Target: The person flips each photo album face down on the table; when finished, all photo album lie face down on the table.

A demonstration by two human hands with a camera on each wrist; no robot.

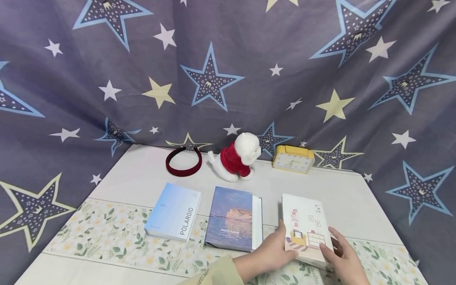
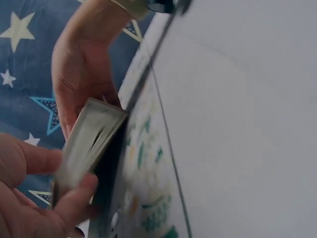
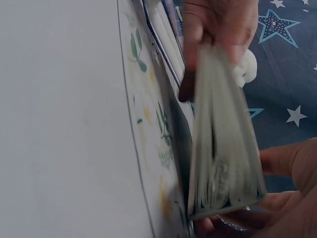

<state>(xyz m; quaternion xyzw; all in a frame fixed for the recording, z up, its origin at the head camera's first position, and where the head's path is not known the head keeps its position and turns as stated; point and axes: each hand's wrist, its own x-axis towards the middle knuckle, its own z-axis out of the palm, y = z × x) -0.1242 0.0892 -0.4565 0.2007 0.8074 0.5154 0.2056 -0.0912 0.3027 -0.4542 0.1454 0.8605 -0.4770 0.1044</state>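
Observation:
Both hands hold a thick white album with a drawn room scene on its cover, at the right of the table in the head view. My left hand grips its left edge, thumb on the lower front cover. On the opposite edge, my right hand has its thumb on the cover and fingers around the side. In the right wrist view the album's page edges face the camera, slightly fanned, between the two hands. The left wrist view shows the album tilted close over the table, gripped from both sides.
Left of the hands lie a blue photo album with a sea cliff cover and a pale blue Polaroid album. Along the back are a dark red headband, a white plush dog in red and a yellow clock, before a starry curtain.

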